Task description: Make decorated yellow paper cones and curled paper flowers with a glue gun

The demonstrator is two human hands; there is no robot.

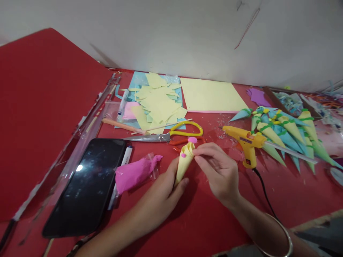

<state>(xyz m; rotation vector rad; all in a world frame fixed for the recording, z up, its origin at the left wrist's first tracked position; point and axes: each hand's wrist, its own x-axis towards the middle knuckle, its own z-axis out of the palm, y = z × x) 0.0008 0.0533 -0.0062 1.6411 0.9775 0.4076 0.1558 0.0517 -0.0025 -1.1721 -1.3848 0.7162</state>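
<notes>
My left hand (167,185) is wrapped around a small pale-yellow paper cone (183,166), its wide end pointing up and away. Dabs of pink clay (183,155) sit on the cone's side and at its rim. My right hand (221,171) has thumb and forefinger pinched at the rim's right side; anything tiny between the fingertips is hidden. Left of the cone lies a plastic bag of pink clay (135,173). Just beyond the cone are scissors (160,137) with yellow handles. A yellow glue gun (248,144) with a clear glue stick rests to the right.
A phone (85,189) and a marker (125,155) lie at left. Yellow paper scraps (158,101) and a stack of yellow sheets (213,95) are at the back by the wall. Several finished yellow and blue cones (289,128) are piled right. A black cord (264,189) trails from the glue gun.
</notes>
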